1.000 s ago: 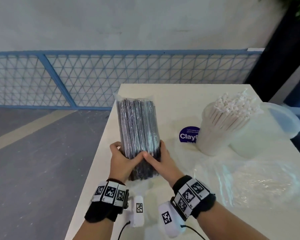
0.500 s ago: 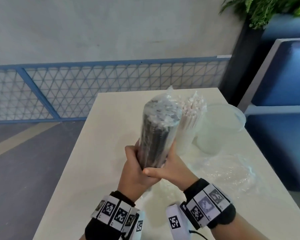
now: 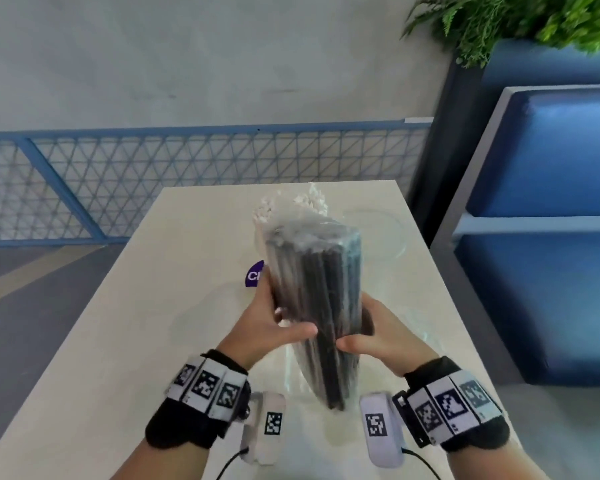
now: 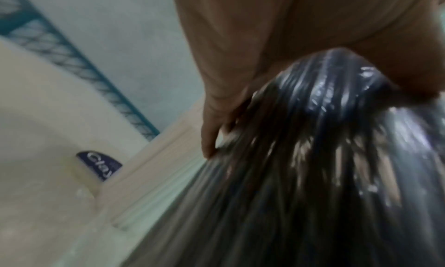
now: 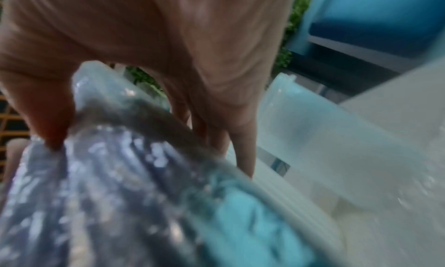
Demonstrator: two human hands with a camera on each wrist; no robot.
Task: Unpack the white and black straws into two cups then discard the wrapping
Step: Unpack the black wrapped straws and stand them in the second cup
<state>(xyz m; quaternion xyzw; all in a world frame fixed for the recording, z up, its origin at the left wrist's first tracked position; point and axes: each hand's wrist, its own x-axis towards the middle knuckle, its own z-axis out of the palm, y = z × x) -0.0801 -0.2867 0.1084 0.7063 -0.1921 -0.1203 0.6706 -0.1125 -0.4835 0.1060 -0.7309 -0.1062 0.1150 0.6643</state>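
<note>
A pack of black straws (image 3: 317,296) in clear plastic wrap stands nearly upright above the table, tilted slightly away from me. My left hand (image 3: 274,323) grips its lower left side, thumb across the front. My right hand (image 3: 371,332) grips the lower right side. Both wrist views show the wrapped black straws (image 4: 313,166) (image 5: 108,185) filling the frame under my fingers. Behind the pack, white straws (image 3: 288,206) stick out of a cup that is mostly hidden. An empty clear cup (image 3: 381,233) stands to the right of them.
The beige table (image 3: 136,341) carries a purple round sticker (image 3: 254,275) and a loose sheet of clear wrapping (image 3: 420,327) at the right. A blue cushioned bench (image 3: 551,237) stands right of the table, a blue mesh railing (image 3: 153,174) behind it, a plant (image 3: 499,19) above.
The pack has been raised from lying on the table to nearly upright. Both hands kept their grip on its lower end, and the pack now covers the white straws' cup.
</note>
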